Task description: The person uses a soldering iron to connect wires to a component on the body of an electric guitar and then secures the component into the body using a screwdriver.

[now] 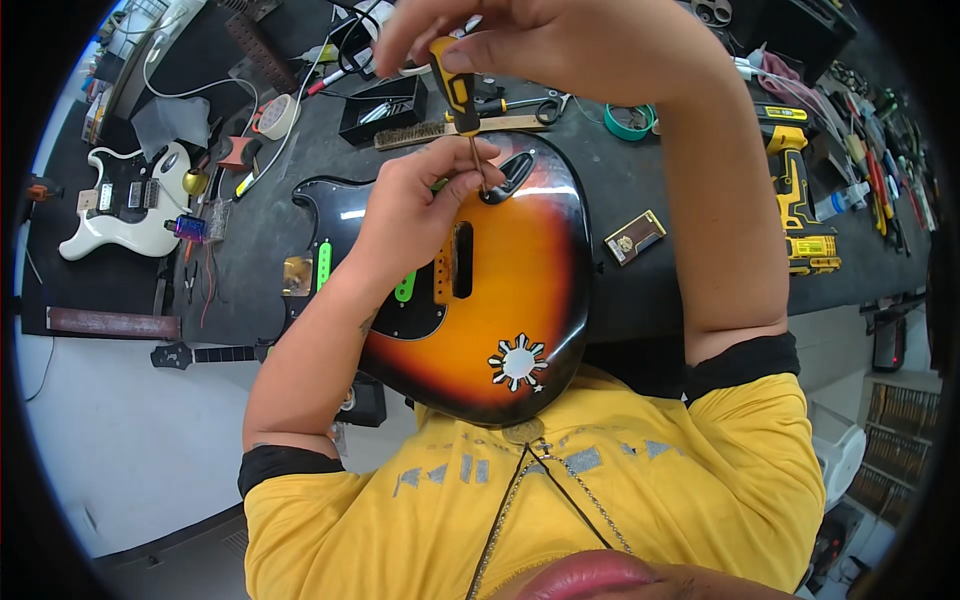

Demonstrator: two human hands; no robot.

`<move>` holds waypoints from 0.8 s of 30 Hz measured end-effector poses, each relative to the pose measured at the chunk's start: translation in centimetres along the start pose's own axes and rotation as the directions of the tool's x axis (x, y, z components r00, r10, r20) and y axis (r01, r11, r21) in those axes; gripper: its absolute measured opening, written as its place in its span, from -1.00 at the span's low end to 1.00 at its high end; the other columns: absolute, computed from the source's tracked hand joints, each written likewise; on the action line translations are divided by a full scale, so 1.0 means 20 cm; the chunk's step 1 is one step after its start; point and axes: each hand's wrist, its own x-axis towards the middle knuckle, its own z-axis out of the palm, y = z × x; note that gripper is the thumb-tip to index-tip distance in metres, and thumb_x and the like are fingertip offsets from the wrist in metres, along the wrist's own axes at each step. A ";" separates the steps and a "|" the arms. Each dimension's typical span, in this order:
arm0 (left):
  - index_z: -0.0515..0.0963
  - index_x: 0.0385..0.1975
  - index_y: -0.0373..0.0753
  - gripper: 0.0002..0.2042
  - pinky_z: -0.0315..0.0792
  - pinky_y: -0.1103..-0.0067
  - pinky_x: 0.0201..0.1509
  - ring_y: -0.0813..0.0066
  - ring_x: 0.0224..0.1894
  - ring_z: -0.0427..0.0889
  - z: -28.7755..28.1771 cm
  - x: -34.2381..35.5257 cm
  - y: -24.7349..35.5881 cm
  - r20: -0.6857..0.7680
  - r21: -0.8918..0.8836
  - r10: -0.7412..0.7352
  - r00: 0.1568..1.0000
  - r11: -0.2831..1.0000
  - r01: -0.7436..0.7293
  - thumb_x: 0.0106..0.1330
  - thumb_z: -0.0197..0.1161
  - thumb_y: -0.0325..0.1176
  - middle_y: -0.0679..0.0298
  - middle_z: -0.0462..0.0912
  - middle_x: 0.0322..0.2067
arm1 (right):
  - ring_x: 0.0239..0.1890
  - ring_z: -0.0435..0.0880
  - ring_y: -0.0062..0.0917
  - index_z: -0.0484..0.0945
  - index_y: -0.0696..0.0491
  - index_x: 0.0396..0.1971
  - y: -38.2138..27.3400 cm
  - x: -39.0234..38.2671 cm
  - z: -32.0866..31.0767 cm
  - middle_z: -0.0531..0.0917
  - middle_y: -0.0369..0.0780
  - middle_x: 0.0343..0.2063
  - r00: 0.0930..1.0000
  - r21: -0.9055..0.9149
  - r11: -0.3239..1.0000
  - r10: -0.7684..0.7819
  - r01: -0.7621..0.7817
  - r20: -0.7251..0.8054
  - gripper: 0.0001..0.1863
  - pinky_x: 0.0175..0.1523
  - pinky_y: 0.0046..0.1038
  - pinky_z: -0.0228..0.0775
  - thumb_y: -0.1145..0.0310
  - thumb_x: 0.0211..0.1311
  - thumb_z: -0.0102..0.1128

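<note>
A sunburst electric guitar body (530,270) lies at the table's front edge, against my yellow shirt. It has a black pickguard, green pickup covers (404,288) and a white sun sticker (518,362). My right hand (560,45) is closed around the yellow-and-black handle of a screwdriver (458,90), which stands nearly upright with its tip down. Lower on the shaft, the thumb and fingers of my left hand (430,185) pinch it close to the oval jack plate (512,178). Those fingers partly hide the tip, so any screw under it cannot be made out.
A wooden-handled wire brush (400,136) and a black parts tray (385,108) lie beyond the guitar. To the right are a small brown box (635,238), green tape (630,121) and a yellow power drill (795,190). A white guitar body (128,205) rests at left.
</note>
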 end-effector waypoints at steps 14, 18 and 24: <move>0.61 -0.05 -0.46 -0.85 0.58 0.55 0.10 0.48 -0.09 0.74 -0.02 0.00 -0.06 -0.039 -0.143 0.003 0.999 0.990 -0.008 0.47 0.22 -0.59 0.17 0.77 -0.16 | -0.38 0.72 -0.38 0.70 0.26 -0.37 -0.19 0.19 0.00 0.73 -0.08 -0.48 0.769 0.175 0.750 0.634 -0.637 0.084 -0.65 -0.18 -0.37 0.56 0.20 0.20 0.48; 0.59 0.02 -0.45 -0.82 0.57 0.54 0.13 0.46 -0.07 0.74 -0.01 0.00 -0.02 0.038 -0.096 0.006 0.999 0.995 -0.003 0.50 0.17 -0.58 0.16 0.77 -0.17 | -0.34 0.73 -0.41 0.73 0.22 -0.31 0.01 0.04 0.03 0.75 -0.09 -0.42 0.979 0.138 0.973 0.170 -0.185 0.113 -0.72 -0.13 -0.40 0.56 0.29 0.14 0.52; 0.57 -0.07 -0.39 -0.86 0.55 0.58 0.12 0.51 -0.07 0.73 0.00 -0.01 -0.06 -0.099 -0.313 -0.018 0.995 0.950 -0.014 0.44 0.28 -0.58 0.19 0.77 -0.20 | -0.56 0.64 -0.24 0.60 0.21 -0.62 0.08 0.06 0.08 0.58 -0.07 -0.69 0.995 -0.356 0.930 -0.094 0.093 0.014 -0.61 -0.32 -0.37 0.52 0.20 0.10 0.55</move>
